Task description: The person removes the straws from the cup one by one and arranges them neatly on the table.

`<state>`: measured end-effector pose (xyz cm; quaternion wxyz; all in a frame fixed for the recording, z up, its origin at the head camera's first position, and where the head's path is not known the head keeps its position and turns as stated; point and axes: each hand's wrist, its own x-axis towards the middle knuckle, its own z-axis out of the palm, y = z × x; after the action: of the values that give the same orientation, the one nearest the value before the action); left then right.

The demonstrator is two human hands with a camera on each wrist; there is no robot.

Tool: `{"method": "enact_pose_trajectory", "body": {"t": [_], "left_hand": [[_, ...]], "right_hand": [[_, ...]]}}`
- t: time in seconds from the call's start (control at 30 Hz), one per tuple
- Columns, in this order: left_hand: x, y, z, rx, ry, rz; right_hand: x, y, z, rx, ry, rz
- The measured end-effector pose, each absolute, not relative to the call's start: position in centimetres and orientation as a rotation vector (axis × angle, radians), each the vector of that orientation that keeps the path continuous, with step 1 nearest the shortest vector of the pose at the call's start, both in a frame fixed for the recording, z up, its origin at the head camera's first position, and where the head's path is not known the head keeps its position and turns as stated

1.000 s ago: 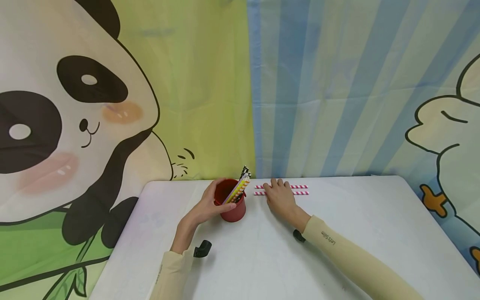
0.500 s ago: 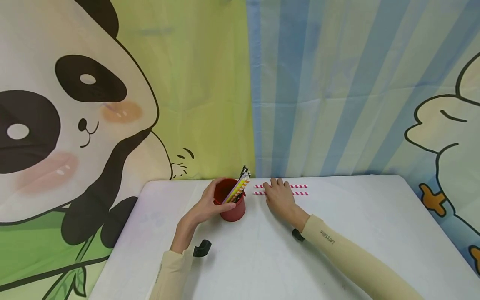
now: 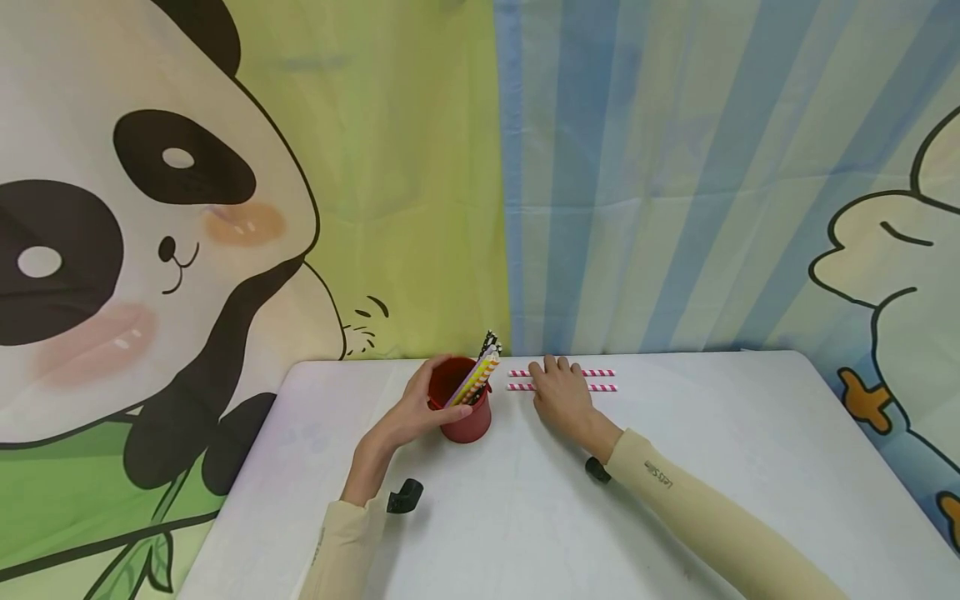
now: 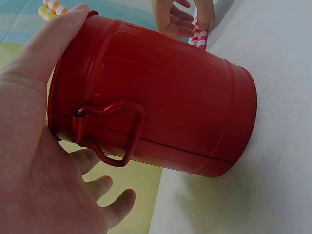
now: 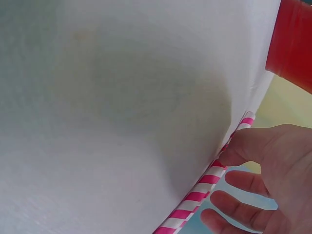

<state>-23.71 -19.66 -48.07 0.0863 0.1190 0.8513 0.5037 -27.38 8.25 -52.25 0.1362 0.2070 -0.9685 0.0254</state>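
Observation:
A red metal bucket stands on the white table, tilted slightly in the head view. My left hand grips its rim, thumb on the near side; a side handle shows in the left wrist view. Several patterned paper straws lean inside, yellow, orange-striped and black-and-white among them. Just right of the bucket, two pink-and-white striped straws lie parallel, a far straw and a near straw. Over them, my right hand pinches at a striped straw; its index fingertip is hidden behind the thumb.
The white table ends at a back edge close behind the bucket and straws. A printed curtain hangs behind it. Black camera mounts sit at the left wrist and right wrist.
My right hand has shifted very slightly to the right over the striped straws. The left hand, bucket and straws look the same.

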Motion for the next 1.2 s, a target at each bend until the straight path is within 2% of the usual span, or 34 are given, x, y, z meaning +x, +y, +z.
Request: {"method": "enact_pose_trajectory", "body": {"t": [0.27, 0.7, 1.2], "left_hand": [[-23.7, -19.7, -48.2, 0.351, 2.538, 1.493], [-23.7, -19.6, -48.0, 0.355, 2.524, 1.506], [-23.7, -19.6, -48.1, 0.36, 2.501, 1.533]], "right_hand": [[-27.1, 8.2, -52.0, 0.597, -2.81, 0.136], [-25.7, 7.8, -50.4, 0.575, -2.738, 0.481], [-23.0, 5.9, -49.0, 0.645, -2.665, 0.866]]}}
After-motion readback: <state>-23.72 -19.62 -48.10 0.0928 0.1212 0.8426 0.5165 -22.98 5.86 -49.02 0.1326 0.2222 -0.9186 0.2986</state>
